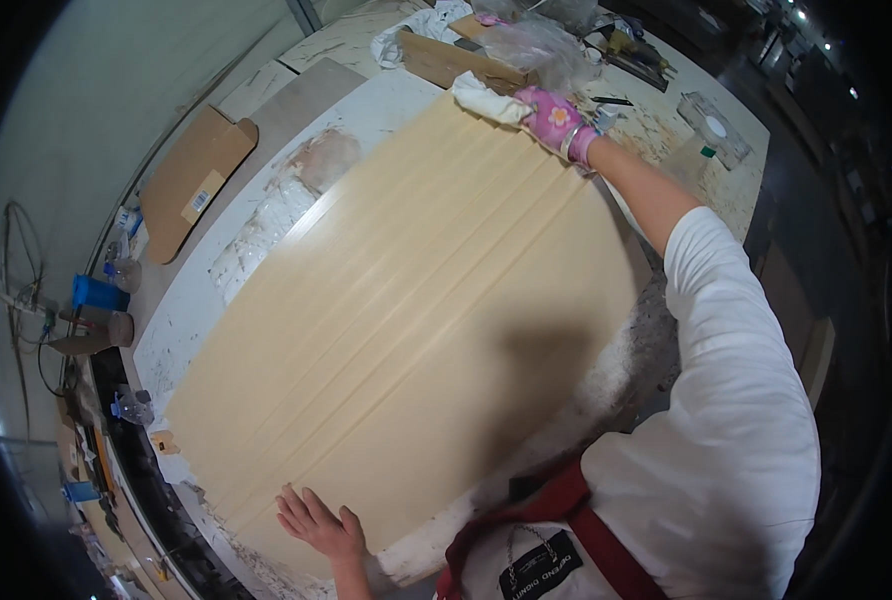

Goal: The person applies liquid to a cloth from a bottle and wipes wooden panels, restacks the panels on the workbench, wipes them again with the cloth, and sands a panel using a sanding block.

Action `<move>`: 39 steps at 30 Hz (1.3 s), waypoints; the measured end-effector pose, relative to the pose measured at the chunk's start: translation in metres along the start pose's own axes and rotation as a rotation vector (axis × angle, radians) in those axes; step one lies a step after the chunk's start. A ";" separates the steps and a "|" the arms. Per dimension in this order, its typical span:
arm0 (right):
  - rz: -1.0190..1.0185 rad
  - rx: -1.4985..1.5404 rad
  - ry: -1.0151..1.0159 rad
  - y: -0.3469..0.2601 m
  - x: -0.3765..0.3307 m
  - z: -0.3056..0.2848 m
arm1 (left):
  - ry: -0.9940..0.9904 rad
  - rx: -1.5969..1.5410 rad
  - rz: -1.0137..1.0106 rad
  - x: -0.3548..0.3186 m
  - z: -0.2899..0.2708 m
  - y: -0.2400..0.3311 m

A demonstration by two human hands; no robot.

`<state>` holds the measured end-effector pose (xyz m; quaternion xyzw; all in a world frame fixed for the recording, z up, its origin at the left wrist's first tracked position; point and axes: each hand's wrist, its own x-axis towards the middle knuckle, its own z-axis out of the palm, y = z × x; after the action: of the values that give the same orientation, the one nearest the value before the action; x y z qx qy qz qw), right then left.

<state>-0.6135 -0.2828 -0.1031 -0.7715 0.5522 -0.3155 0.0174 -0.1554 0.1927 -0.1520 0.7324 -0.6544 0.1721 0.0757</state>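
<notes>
A large pale wooden panel (406,320) with long grooves lies across a white worktable (191,310). My right hand (554,120), in a pink patterned glove, is stretched to the panel's far end and grips a white cloth (486,100) pressed on the wood. My left hand (316,522), bare with fingers spread, rests flat on the panel's near edge.
A folded brown cardboard piece (191,180) lies at the left. A cardboard box (456,62) and crumpled clear plastic (541,45) sit beyond the panel. A blue container (98,294) and small bottles stand at the left edge. A clear plastic box (711,128) sits at the far right.
</notes>
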 end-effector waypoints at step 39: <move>-0.804 0.138 -0.312 -0.258 -0.027 0.102 | 0.015 -0.012 0.008 -0.005 0.004 -0.004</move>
<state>-0.3500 -0.1917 -0.1009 -0.9607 0.1761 -0.2129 0.0280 -0.1514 0.1962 -0.1569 0.7279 -0.6578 0.1740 0.0842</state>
